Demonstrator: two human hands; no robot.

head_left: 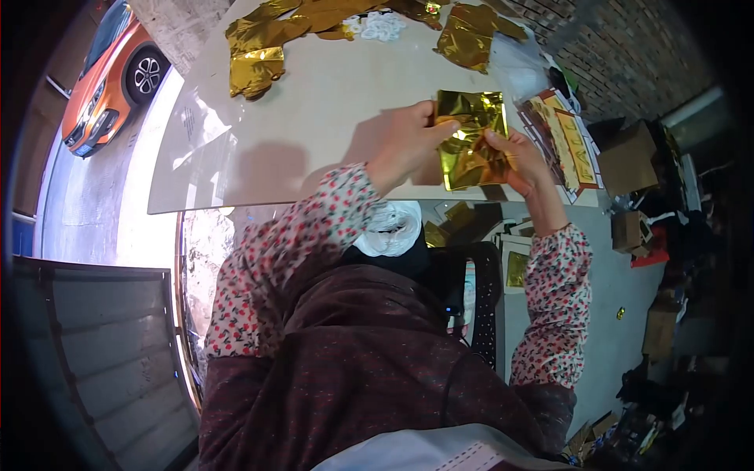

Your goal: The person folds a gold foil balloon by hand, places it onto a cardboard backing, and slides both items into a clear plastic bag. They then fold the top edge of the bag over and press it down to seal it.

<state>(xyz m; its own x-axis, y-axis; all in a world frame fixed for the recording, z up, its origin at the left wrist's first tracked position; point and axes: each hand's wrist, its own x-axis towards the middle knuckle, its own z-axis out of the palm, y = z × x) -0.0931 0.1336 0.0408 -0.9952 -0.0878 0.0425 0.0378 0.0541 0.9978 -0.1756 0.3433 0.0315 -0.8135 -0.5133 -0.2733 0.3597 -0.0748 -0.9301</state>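
Note:
A shiny, rectangular piece of gold foil [471,161] is held upright over the right part of the table, near its front edge. My left hand [410,141] pinches it at its left side, thumb lying on the foil. On the opposite side my right hand [518,157] grips it, with the thumb on its face and the other fingers partly hidden behind. Crumpled gold foil pieces [258,69] lie along the far side of the table, and another gold foil piece [465,39] lies at the back right. Between them sits a small heap of white string-like material [378,27].
The pale table [314,110] spans the space before me. To its right stands a printed box [577,145]. A white roll [393,229] is at my lap, below the table edge. Cardboard boxes [631,157] line the right. An orange car [110,86] is outside at left.

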